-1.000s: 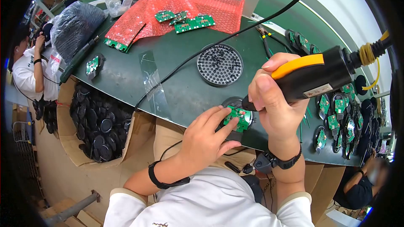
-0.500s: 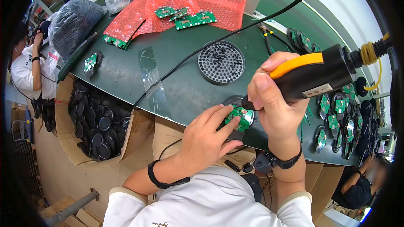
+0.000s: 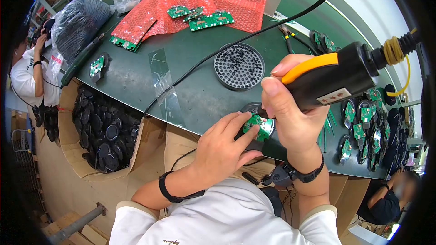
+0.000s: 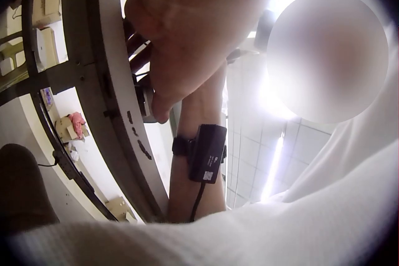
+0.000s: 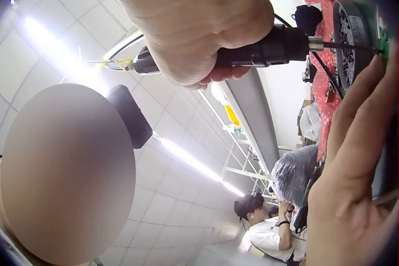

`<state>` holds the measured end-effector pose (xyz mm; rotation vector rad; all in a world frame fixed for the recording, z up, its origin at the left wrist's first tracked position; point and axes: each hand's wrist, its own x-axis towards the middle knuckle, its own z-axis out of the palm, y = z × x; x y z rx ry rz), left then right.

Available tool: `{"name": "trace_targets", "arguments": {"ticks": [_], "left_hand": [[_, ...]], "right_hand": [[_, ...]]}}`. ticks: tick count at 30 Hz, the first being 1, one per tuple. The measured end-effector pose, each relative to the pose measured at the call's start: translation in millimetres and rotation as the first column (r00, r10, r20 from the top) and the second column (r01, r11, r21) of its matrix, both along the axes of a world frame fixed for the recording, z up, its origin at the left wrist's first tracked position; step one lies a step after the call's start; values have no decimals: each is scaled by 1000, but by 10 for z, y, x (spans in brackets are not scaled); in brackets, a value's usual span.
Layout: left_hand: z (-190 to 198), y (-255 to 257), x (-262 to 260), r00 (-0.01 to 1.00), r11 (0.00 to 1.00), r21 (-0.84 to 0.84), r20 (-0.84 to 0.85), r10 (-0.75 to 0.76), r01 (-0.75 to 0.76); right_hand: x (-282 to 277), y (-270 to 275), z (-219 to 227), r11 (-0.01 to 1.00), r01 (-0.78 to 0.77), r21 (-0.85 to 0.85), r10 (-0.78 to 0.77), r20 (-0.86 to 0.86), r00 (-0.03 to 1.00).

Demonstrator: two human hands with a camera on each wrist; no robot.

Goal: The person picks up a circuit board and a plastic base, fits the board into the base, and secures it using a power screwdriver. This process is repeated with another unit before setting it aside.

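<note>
A green circuit board lies on a round black part near the table's front edge. The left hand rests its extended fingertips on the board's left side. In the right hand is a black electric screwdriver with an orange lever, its front end over the board. In the right wrist view the right hand grips the screwdriver, and its thin bit reaches the green board beside the left hand's fingers. The left wrist view shows the left hand from beneath, fingertips hidden.
Behind the board stands a round dish of small black pieces. Red bubble wrap with boards lies at the back. Assembled parts crowd the right, near pliers. A carton of black parts stands left; a cable crosses the table.
The right hand and screwdriver have shifted slightly left and tilted a little. The left hand stays on the board.
</note>
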<state>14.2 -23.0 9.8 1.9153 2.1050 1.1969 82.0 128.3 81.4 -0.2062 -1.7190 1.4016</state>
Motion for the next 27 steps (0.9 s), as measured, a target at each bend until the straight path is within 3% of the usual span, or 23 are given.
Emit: {"name": "trace_targets", "arguments": {"ticks": [13,22,24,27], "left_hand": [[-40,2,16,999,999,-32,-33,13,-14],[-20,-7,10,1000,998,-55,-24,18,-19],[-31,-3,10,999,999,-49,-29,23,-24],[-31,-7,20,999,999,-40,-30,33,-34]], "right_hand": [[23,-7,-18,998,58,12,-58,-9,998],[27,-11,-20,998,-29,60,29,3,1000],[47,-37,-52,999,-18,-45,17,-17,1000],[46,-54,-79,999,-3,-40,3,-9,1000]]}}
